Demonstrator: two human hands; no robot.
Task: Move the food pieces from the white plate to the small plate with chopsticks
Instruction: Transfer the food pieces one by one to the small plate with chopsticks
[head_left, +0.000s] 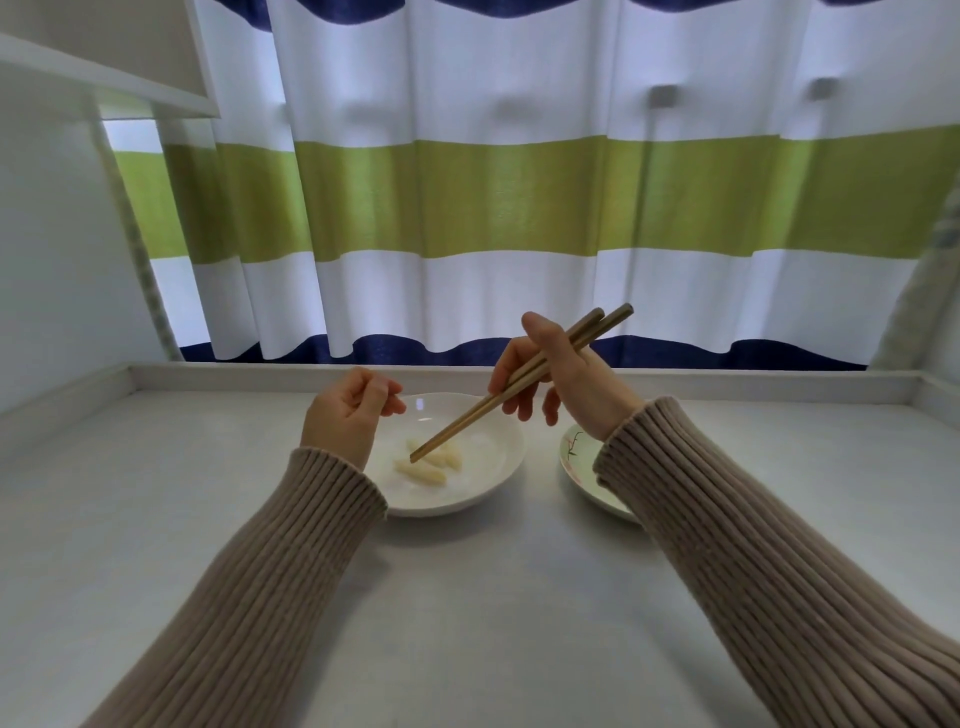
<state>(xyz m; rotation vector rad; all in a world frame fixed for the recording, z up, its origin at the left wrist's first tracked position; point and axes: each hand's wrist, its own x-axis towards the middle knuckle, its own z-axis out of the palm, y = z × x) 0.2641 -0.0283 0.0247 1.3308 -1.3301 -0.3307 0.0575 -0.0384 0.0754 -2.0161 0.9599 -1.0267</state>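
A white plate (488, 467) sits mid-table with pale, elongated food pieces (423, 472) lying left of its centre. My right hand (561, 379) grips a pair of brown chopsticks (514, 387); their tips slant down-left and rest among the food pieces. My left hand (348, 413) hovers at the plate's left rim, fingers loosely curled, and I see nothing in it. The small plate (582, 462), pale green with a twig pattern, lies to the right, largely covered by my right wrist and sleeve.
The grey-white table (467, 597) has a raised ledge (311, 375) along its far side and sides. A striped curtain (493, 197) hangs behind the ledge. A white shelf (104, 62) juts out at the upper left.
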